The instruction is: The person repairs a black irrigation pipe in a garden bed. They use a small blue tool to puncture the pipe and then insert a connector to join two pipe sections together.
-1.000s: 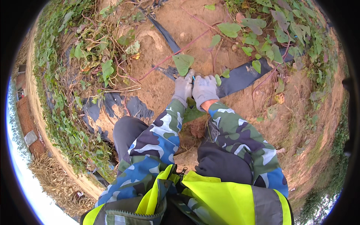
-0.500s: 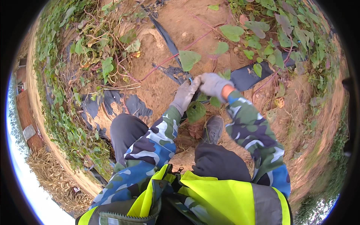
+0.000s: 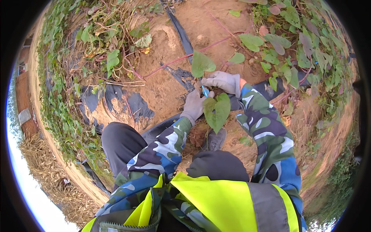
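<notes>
Brown soil (image 3: 201, 27) spreads beneath you, crossed by torn black film (image 3: 139, 105), green vines (image 3: 63, 65) at upper left and upper right — a straw-coloured heap (image 3: 50, 181) lower left. Near centre, your left hand (image 3: 194, 103) pinches a small blue object (image 3: 205, 91); whether your right hand's (image 3: 223, 82) bent fingers grip anything, I cannot tell.

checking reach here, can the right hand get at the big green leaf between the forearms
Probably yes: the big green leaf is close to the right hand, on its near side, with neither hand covering it, though that hand seems busy near the blue item.
</notes>
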The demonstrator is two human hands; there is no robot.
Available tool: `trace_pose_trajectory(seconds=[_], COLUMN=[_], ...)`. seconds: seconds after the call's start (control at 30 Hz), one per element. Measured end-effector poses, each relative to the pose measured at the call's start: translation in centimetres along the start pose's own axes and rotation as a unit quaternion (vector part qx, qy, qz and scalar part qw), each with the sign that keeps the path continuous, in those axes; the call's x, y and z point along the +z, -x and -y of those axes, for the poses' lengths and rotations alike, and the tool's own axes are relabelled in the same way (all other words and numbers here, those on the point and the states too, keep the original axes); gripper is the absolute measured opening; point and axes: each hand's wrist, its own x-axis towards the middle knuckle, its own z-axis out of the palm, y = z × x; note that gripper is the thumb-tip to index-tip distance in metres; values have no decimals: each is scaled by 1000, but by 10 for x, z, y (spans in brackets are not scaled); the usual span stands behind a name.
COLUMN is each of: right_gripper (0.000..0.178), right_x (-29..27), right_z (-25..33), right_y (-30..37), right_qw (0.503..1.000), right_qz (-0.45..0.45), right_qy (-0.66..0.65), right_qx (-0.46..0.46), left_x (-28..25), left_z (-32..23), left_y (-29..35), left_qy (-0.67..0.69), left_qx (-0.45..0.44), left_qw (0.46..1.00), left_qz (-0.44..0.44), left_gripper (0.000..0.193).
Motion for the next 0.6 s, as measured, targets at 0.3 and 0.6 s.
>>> trace_pose_trajectory(seconds=[0.3, 0.6], right_gripper=[42, 35], right_x=[32, 31], right_z=[16, 32], right_y=[-9, -5], right_qw=[982, 967], right_qz=[-99, -144], right_qy=[-47, -41], right_qx=[152, 205], left_x=[9, 2], left_z=[8, -5], left_y=[2, 13], left_qy=[37, 34], left_qx=[-1, 9], left_qw=[999, 999], left_qz=[-2, -19], left_gripper=[37, 39])
